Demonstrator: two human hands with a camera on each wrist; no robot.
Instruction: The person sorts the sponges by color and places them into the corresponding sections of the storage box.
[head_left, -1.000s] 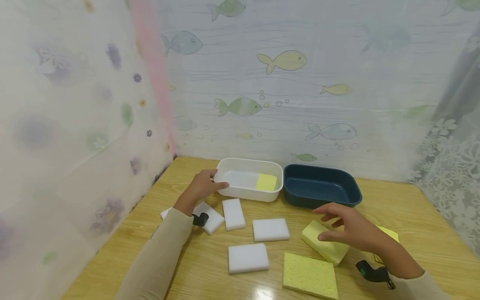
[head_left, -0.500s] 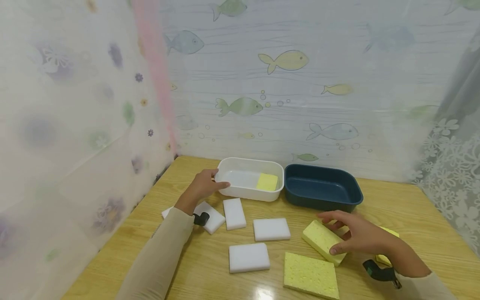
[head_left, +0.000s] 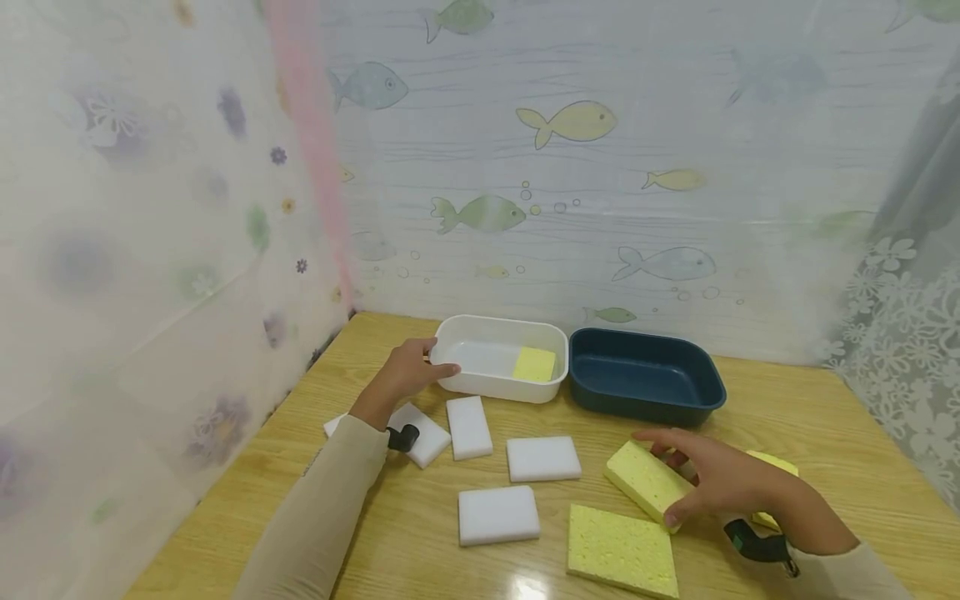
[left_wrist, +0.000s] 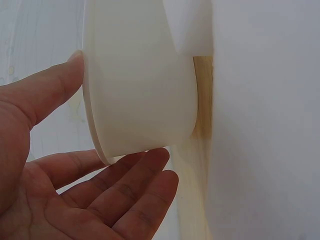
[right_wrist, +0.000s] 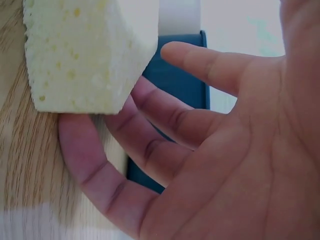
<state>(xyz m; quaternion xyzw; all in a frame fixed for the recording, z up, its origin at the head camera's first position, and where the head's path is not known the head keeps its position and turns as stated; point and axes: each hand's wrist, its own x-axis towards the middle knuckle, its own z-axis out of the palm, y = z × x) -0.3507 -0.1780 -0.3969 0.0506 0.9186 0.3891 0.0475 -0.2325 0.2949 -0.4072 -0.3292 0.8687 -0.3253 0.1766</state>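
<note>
My left hand [head_left: 408, 367] holds the white tub [head_left: 498, 390] at its left end, thumb on the rim and fingers along the outside, as the left wrist view shows. A yellow sponge square [head_left: 535, 365] lies inside the tub. My right hand [head_left: 723, 475] grips a thick yellow sponge block [head_left: 645, 479], its thumb at the near end and fingers at the far side. In the right wrist view the curled fingers [right_wrist: 82, 140] reach the end of the sponge, close to the wood. A flat yellow sponge [head_left: 621, 550] lies just in front.
A dark blue tub [head_left: 647, 408] stands beside the white one. Several white foam sponges, including one near the middle [head_left: 543, 459], lie on the wooden table [head_left: 405, 533]. Another yellow sponge [head_left: 772, 461] is partly hidden behind my right wrist. Patterned curtains [head_left: 480, 150] hang behind.
My right hand has come down and to the right onto the thick yellow sponge, and its thumb has closed against the near end. The left hand stays on the white tub.
</note>
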